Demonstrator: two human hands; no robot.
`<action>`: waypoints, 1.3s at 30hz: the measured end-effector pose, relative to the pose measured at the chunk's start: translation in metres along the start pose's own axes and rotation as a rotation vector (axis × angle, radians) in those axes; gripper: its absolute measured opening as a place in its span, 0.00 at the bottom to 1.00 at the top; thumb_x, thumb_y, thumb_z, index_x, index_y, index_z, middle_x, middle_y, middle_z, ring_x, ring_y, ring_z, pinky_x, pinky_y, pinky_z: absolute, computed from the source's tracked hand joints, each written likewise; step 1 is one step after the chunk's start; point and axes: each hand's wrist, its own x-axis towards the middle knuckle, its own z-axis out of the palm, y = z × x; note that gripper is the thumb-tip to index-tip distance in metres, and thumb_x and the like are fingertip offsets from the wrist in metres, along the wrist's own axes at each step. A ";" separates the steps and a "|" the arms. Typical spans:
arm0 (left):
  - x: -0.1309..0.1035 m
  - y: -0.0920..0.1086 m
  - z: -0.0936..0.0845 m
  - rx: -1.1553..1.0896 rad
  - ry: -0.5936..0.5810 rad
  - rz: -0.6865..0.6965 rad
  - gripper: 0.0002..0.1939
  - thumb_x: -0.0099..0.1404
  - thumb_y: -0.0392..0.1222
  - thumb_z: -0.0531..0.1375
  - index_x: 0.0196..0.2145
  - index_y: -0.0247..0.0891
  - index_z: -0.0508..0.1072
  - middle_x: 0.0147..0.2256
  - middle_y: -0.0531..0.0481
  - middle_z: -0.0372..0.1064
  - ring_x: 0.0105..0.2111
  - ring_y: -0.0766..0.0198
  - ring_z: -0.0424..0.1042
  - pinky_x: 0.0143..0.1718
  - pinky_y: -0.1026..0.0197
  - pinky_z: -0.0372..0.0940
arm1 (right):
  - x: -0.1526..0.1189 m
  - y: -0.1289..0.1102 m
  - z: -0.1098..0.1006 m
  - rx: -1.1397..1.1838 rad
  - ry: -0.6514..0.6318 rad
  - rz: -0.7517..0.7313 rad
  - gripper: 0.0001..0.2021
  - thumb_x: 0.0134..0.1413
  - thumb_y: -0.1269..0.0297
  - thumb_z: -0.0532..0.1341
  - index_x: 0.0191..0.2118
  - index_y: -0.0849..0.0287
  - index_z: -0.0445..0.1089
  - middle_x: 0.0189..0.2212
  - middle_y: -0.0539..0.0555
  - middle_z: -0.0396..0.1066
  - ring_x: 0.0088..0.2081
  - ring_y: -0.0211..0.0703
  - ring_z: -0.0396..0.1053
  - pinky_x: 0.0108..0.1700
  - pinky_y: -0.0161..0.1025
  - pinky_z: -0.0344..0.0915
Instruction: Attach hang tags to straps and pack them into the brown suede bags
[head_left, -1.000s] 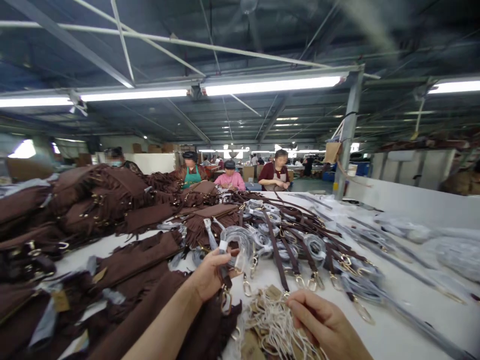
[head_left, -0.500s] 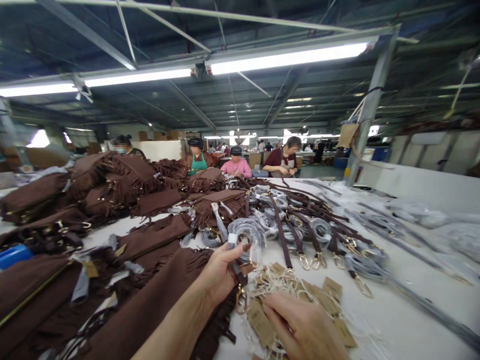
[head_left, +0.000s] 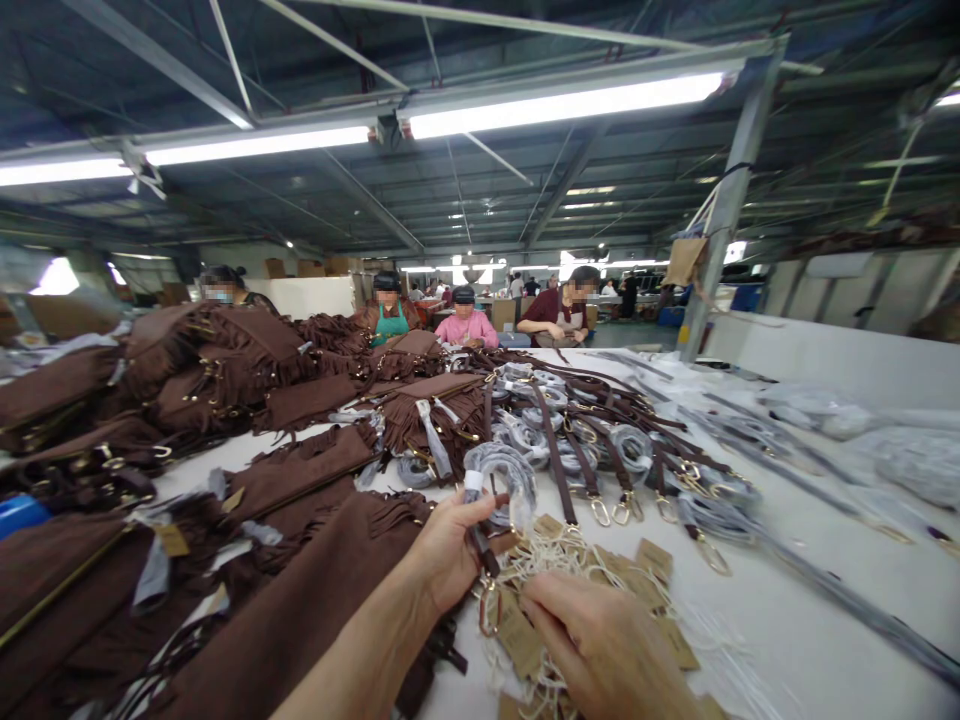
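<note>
My left hand (head_left: 451,545) grips a brown strap coiled in clear plastic wrap (head_left: 504,472). A gold snap hook (head_left: 490,608) hangs from the strap's end below my fingers. Over a heap of brown cardboard hang tags (head_left: 519,635) with white strings (head_left: 551,560) is my right hand (head_left: 600,640). Its fingers are bent and pressed together at the edge of a tag; the fingertips are partly hidden, so what they pinch does not show fully. Under my left forearm lies a dark brown fringed bag (head_left: 300,600).
Brown bags (head_left: 202,360) are piled along the left. More wrapped straps with gold hooks (head_left: 630,450) lie ahead and to the right on the white table (head_left: 817,600). Several people sit beyond it, one in a pink top (head_left: 466,325). A metal post (head_left: 731,200) stands at the right.
The view has shifted slightly. My left hand keeps hold of the strap, and my right hand stays low over the hang tags with its fingers bent.
</note>
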 end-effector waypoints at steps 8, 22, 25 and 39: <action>-0.001 -0.002 0.001 -0.003 0.014 0.012 0.03 0.63 0.27 0.58 0.33 0.29 0.71 0.34 0.44 0.73 0.29 0.63 0.74 0.36 0.58 0.74 | -0.002 0.000 0.007 -0.047 0.008 -0.014 0.13 0.62 0.67 0.52 0.27 0.54 0.66 0.23 0.48 0.72 0.25 0.40 0.72 0.26 0.37 0.53; -0.006 -0.018 0.023 -0.125 -0.008 -0.139 0.26 0.74 0.49 0.41 0.29 0.34 0.70 0.27 0.43 0.73 0.34 0.57 0.74 0.44 0.56 0.68 | -0.003 -0.004 0.049 0.337 0.246 0.191 0.19 0.56 0.63 0.56 0.54 0.54 0.58 0.37 0.53 0.77 0.33 0.47 0.76 0.31 0.38 0.68; -0.009 -0.020 0.020 -0.058 -0.049 -0.138 0.28 0.74 0.50 0.38 0.33 0.33 0.71 0.30 0.43 0.73 0.35 0.57 0.74 0.44 0.57 0.66 | -0.003 -0.001 0.056 0.318 0.237 0.135 0.17 0.60 0.66 0.52 0.54 0.53 0.60 0.40 0.55 0.77 0.38 0.48 0.76 0.35 0.39 0.70; -0.098 0.004 -0.035 1.519 -0.088 0.635 0.09 0.66 0.45 0.57 0.30 0.40 0.66 0.27 0.52 0.67 0.26 0.64 0.63 0.25 0.63 0.53 | -0.007 -0.028 0.014 0.381 0.205 -0.110 0.13 0.69 0.62 0.47 0.40 0.52 0.68 0.28 0.50 0.74 0.30 0.38 0.74 0.33 0.30 0.70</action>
